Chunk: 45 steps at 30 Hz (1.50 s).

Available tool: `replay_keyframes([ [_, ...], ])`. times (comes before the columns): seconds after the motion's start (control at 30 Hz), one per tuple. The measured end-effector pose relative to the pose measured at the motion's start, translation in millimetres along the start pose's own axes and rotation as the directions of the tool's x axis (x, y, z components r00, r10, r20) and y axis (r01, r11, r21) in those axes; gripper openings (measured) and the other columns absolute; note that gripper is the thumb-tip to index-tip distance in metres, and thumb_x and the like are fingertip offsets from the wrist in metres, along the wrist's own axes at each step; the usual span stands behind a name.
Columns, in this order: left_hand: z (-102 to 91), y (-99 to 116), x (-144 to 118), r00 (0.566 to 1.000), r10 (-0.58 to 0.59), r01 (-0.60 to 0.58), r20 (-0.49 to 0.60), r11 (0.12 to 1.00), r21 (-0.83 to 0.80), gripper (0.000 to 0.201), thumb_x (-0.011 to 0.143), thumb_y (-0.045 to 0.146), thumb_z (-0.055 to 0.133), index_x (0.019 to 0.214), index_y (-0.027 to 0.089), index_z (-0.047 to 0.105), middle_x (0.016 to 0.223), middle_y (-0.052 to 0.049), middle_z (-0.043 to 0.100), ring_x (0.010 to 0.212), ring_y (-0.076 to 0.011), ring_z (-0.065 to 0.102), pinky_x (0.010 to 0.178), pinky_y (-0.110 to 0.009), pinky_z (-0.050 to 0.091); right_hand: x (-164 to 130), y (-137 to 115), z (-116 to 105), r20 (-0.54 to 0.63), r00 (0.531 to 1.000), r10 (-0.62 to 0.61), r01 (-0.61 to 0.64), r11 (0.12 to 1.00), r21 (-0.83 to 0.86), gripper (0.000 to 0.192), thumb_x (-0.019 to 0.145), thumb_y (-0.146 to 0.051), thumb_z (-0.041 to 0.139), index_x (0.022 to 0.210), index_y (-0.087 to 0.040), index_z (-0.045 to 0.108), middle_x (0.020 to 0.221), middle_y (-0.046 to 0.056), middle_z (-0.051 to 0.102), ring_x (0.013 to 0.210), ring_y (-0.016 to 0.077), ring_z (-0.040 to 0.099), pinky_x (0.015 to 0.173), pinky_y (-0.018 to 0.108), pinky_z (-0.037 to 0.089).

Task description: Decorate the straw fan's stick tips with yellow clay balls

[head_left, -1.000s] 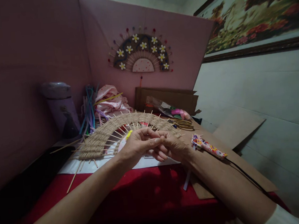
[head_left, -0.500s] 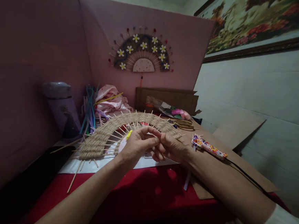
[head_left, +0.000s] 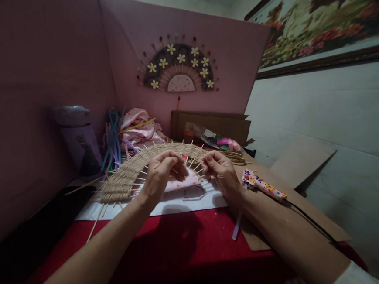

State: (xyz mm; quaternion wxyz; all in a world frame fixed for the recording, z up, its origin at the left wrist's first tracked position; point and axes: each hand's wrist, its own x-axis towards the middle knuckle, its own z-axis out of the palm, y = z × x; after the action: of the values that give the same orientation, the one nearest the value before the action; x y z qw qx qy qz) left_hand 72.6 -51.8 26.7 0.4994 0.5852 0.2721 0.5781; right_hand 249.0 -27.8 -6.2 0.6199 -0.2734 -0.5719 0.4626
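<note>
A half-round fan frame of wooden skewers woven with tan twine [head_left: 123, 177] lies on a white sheet [head_left: 116, 211] over a red cloth [head_left: 184, 243]. Its hub is a pink dotted half-disc [head_left: 183, 184]. My left hand [head_left: 161, 172] rests on the middle of the woven arch, fingers curled down onto the twine and skewers. My right hand [head_left: 221, 173] sits a little to the right, its fingertips pinched at the skewers on the arch's right side. What lies under the fingertips is hidden.
A patterned glue gun [head_left: 261, 184] with a black cord lies on cardboard [head_left: 302, 159] to the right. Behind stand a purple bottle [head_left: 77, 137], coloured strips [head_left: 112, 139], pink cloth [head_left: 138, 124] and a cardboard box [head_left: 211, 125]. A finished flowered fan [head_left: 179, 68] hangs on the pink wall.
My hands were pressed together, pinching in front of the arch. They have parted and moved forward onto the weave, uncovering the pink half-disc.
</note>
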Motion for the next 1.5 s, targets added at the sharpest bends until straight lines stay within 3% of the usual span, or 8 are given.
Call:
replay_keyframes([
  [0.2, -23.7, -1.7, 17.3, 0.979, 0.158, -0.077, -0.131, 0.876, 0.476, 0.021, 0.079, 0.03, 0.05, 0.08, 0.015, 0.064, 0.063, -0.004, 0.064, 0.061, -0.0152, 0.057, 0.059, -0.028, 0.045, 2.3, 13.1, -7.0, -0.043, 0.991, -0.129, 0.107, 0.932, -0.346, 0.023, 0.08, -0.042, 0.064, 0.077, -0.019, 0.059, 0.06, -0.002, 0.053, 0.046, 0.0081, 0.04, 0.04, 0.02, 0.029],
  [0.33, -34.3, -12.7, 21.4, 0.978, 0.204, -0.143, 0.039, 0.522, 0.841, 0.021, 0.072, 0.033, 0.063, 0.085, 0.017, 0.066, 0.09, -0.007, 0.067, 0.086, -0.0226, 0.057, 0.077, -0.037, 0.045, 0.2, 12.3, -8.1, -0.011, 0.984, -0.176, 0.152, 0.879, -0.453, 0.034, 0.084, -0.049, 0.056, 0.067, -0.02, 0.058, 0.057, -0.001, 0.051, 0.05, 0.0111, 0.04, 0.045, 0.023, 0.03],
  [0.47, -33.9, -23.0, 19.2, 0.977, 0.141, -0.191, 0.159, 0.258, 0.947, 0.042, 0.066, 0.032, 0.072, 0.106, 0.021, 0.061, 0.111, -0.009, 0.061, 0.104, -0.0288, 0.05, 0.087, -0.044, 0.041, -3.7, 7.2, -4.9, 0.046, 0.974, -0.22, 0.207, 0.799, -0.564, 0.034, 0.084, -0.047, 0.057, 0.064, -0.02, 0.059, 0.059, 0.0, 0.052, 0.057, 0.0136, 0.044, 0.052, 0.025, 0.032],
  [0.57, -32.5, -27.3, 18.4, 0.981, 0.097, -0.183, 0.167, 0.183, 0.966, 0.043, 0.069, 0.025, 0.068, 0.11, 0.022, 0.06, 0.114, -0.01, 0.059, 0.104, -0.0299, 0.05, 0.087, -0.044, 0.041, -6.0, 4.6, -2.1, 0.093, 0.972, -0.214, 0.224, 0.751, -0.62, 0.032, 0.087, -0.044, 0.054, 0.066, -0.02, 0.06, 0.061, 0.001, 0.053, 0.06, 0.0145, 0.046, 0.056, 0.026, 0.033],
  [0.77, -34.3, -29.7, 21.1, 0.982, 0.077, -0.185, 0.175, 0.154, 0.971, 0.037, 0.071, 0.011, 0.056, 0.106, 0.022, 0.064, 0.104, -0.008, 0.066, 0.097, -0.0287, 0.053, 0.084, -0.043, 0.042, -6.9, 5.0, 1.1, 0.15, 0.962, -0.227, 0.27, 0.723, -0.636, 0.018, 0.086, -0.033, 0.057, 0.073, -0.021, 0.064, 0.071, 0.002, 0.059, 0.068, 0.0165, 0.051, 0.06, 0.027, 0.035],
  [0.97, -29.6, -25.3, 19.8, 0.972, 0.167, -0.208, 0.165, 0.285, 0.936, 0.026, 0.076, 0.014, 0.056, 0.099, 0.022, 0.064, 0.09, -0.006, 0.068, 0.085, -0.0236, 0.057, 0.076, -0.036, 0.043, -10.0, 1.6, 3.0, 0.176, 0.925, -0.338, 0.372, 0.7, -0.61, 0.015, 0.087, -0.022, 0.055, 0.098, -0.023, 0.064, 0.092, 0.005, 0.061, 0.081, 0.0175, 0.055, 0.064, 0.028, 0.041],
  [1.23, -13.9, -17.8, 11.4, 0.936, 0.225, -0.351, 0.27, 0.552, 0.757, 0.021, 0.081, 0.017, 0.055, 0.101, 0.019, 0.062, 0.095, -0.006, 0.066, 0.082, -0.0172, 0.059, 0.074, -0.031, 0.045, -13.6, -6.3, 3.9, 0.186, 0.814, -0.55, 0.533, 0.58, -0.616, 0.013, 0.083, -0.02, 0.06, 0.096, -0.024, 0.064, 0.099, 0.005, 0.053, 0.094, 0.0189, 0.052, 0.076, 0.033, 0.047],
  [1.5, -14.3, -14.8, 11.8, 0.983, 0.09, -0.15, 0.16, 0.894, 0.422, 0.03, 0.069, 0.025, 0.069, 0.097, 0.015, 0.062, 0.076, 0.0, 0.063, 0.057, -0.0092, 0.054, 0.052, -0.021, 0.044, -14.0, -7.2, 5.0, 0.19, 0.782, -0.594, 0.559, 0.533, -0.635, 0.005, 0.082, -0.017, 0.062, 0.082, -0.021, 0.059, 0.095, 0.004, 0.054, 0.093, 0.0188, 0.053, 0.087, 0.038, 0.043],
])
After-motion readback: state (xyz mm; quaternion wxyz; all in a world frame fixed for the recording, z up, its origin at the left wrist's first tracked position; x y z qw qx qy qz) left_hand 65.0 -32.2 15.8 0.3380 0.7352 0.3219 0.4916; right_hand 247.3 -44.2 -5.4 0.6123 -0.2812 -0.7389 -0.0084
